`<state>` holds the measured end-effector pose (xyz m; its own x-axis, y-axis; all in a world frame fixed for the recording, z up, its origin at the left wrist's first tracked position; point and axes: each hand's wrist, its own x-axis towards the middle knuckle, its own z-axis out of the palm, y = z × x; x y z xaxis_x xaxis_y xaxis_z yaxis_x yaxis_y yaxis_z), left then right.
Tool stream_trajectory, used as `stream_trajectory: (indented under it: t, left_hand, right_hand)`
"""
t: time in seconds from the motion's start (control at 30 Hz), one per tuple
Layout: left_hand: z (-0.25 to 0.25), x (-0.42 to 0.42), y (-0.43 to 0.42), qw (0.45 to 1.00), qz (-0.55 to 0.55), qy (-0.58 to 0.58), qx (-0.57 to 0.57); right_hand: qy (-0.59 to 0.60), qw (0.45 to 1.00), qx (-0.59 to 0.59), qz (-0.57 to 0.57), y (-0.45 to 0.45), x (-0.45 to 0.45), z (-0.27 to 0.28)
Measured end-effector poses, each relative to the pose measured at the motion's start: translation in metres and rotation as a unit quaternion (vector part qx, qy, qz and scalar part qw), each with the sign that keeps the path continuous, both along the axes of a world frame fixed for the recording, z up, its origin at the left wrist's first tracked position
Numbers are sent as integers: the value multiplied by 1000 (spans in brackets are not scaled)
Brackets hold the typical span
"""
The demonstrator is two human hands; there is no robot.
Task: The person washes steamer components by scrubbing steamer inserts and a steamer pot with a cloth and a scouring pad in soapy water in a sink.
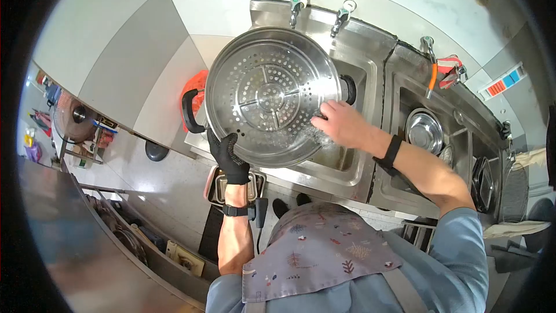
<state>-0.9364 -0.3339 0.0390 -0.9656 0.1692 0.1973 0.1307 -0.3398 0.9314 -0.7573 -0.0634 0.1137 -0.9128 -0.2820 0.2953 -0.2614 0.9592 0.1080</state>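
Note:
A large steel steamer pot [272, 133] with a perforated bottom and two black handles is tilted over the left sink basin. My left hand [229, 157], in a black dotted glove, is closed on its lower left rim, below the left handle. Bare, my right hand [343, 124] reaches inside the right wall with its fingers curled. Beneath those fingers shows a silvery, wiry patch that looks like a steel wool scrubber [317, 135], partly hidden and slightly blurred against the shiny metal.
Taps [343, 18] line the wall behind the sinks. Steel bowls [424, 130] sit in the middle basin [399, 90]. An orange-red bag [194, 90] lies behind the pot's left handle. Rectangular trays [219, 188] are below the counter edge, and a steel counter [75, 237] stands at left.

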Motion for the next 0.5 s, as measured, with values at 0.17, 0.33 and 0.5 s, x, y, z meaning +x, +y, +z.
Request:
stream_trajectory:
  t: [0.17, 0.33, 0.5]
  left_hand:
    - [22, 7, 13, 989, -56, -81, 105]
    - [5, -2, 4, 996, -51, -41, 55]
    - [-21, -18, 6, 981, -128, -73, 123]
  right_hand:
    - [0, 983, -184, 25, -62, -3, -6]
    - [8, 1000, 4, -20, -6, 9, -3]
    - [45, 991, 108, -64, 21, 6, 36]
